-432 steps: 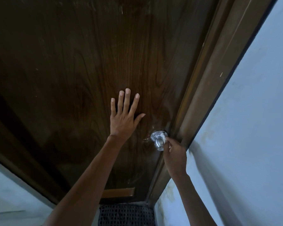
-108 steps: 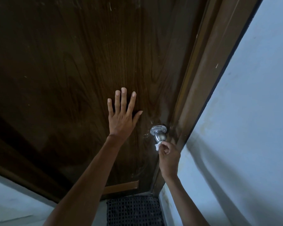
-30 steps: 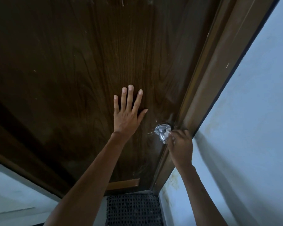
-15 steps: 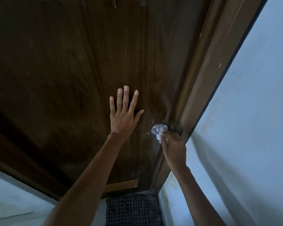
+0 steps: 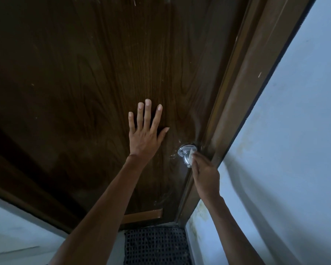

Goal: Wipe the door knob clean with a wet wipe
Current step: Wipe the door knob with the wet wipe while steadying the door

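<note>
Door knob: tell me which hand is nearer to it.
Right. The right hand is at the door knob, pressing the wet wipe against it. The left hand lies flat and open on the door, off to the knob's left.

Dark wood and bright metal

The door (image 5: 84,73) is dark, grained wood with a dull sheen; the knob (image 5: 184,153) is shiny polished metal; the wall (image 5: 294,150) is matt paint.
</note>
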